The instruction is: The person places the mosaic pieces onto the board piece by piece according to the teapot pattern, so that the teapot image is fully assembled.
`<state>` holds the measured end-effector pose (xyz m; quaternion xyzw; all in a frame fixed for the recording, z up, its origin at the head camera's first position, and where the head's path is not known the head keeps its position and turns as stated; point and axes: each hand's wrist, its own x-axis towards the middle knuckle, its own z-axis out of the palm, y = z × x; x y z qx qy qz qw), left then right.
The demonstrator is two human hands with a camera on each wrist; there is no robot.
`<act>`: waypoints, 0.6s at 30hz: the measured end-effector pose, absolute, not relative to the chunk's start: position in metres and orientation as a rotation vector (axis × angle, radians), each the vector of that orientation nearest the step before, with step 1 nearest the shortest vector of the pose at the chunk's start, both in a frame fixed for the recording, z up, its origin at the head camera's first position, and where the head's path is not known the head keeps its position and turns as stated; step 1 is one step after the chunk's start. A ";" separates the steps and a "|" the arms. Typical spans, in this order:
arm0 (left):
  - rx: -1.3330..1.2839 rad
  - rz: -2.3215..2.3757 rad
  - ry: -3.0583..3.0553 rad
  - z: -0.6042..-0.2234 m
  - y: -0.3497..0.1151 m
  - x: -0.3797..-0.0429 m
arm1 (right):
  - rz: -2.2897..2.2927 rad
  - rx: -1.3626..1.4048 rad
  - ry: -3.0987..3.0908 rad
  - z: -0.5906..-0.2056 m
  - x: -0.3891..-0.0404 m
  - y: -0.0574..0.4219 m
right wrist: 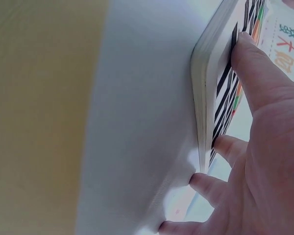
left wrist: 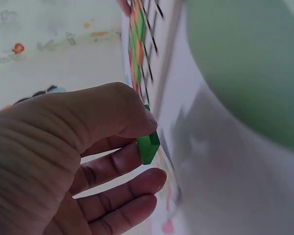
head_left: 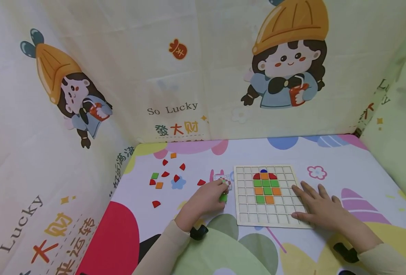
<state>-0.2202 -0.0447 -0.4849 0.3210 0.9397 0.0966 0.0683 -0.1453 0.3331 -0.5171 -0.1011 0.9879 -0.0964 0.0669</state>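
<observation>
– What's closest to you?
– My pale sleeves (head_left: 163,250), with a black fitting (head_left: 198,232) at each wrist.
– And your hands?
– My left hand (head_left: 208,196) pinches a green tile (head_left: 223,197) between thumb and fingertips; its two outer fingers lie apart from it. My right hand (head_left: 321,206) is spread flat, thumb and forefinger on the right edge of the gridded board (head_left: 268,217), the other fingers beyond it.
– So where's that tile from the board?
– Just off its left edge, not touching it. I can't tell whether it touches the worktop (head_left: 347,168). Beyond it is a small patterned card (head_left: 226,178), partly covered from view by my fingers.
– What's on the board?
– Coloured pieces (head_left: 266,183) between my hands: green and orange squares, red wedges towards the top, a small blue piece at the tip.
– Anything further off?
– Red wedges (head_left: 156,204), orange squares (head_left: 159,185) and a loose green square (head_left: 155,175), scattered left of my left hand and beyond it. The worktop's cover is white, printed with bright shapes and flowers.
– And the room?
– Pale cloth (head_left: 220,76) hangs behind and at both sides, with orange-hatted cartoon figures (head_left: 289,82) and "So Lucky" lettering (head_left: 172,109).
</observation>
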 end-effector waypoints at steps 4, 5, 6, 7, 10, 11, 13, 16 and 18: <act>1.027 0.261 2.821 -0.479 -0.027 -0.220 | -0.289 -0.305 2.981 -0.517 -0.145 0.334; 1.045 0.252 2.818 -0.478 -0.022 -0.219 | -0.291 -0.304 2.980 -0.517 -0.145 0.334; 1.068 0.239 2.817 -0.478 -0.018 -0.219 | -0.292 -0.306 2.983 -0.517 -0.145 0.334; 1.091 0.223 2.819 -0.478 -0.013 -0.219 | -0.292 -0.307 2.984 -0.517 -0.145 0.334; 1.151 0.198 2.807 -0.478 0.000 -0.219 | -0.295 -0.299 2.980 -0.516 -0.144 0.333; 1.164 0.195 2.800 -0.478 0.005 -0.219 | -0.295 -0.297 2.979 -0.516 -0.144 0.333; 1.182 0.189 2.788 -0.479 0.013 -0.220 | -0.300 -0.294 2.977 -0.516 -0.144 0.333; 1.210 0.173 2.770 -0.480 0.023 -0.221 | -0.295 -0.292 2.978 -0.516 -0.144 0.332; 1.236 0.163 2.759 -0.481 0.029 -0.222 | -0.292 -0.293 2.978 -0.515 -0.144 0.332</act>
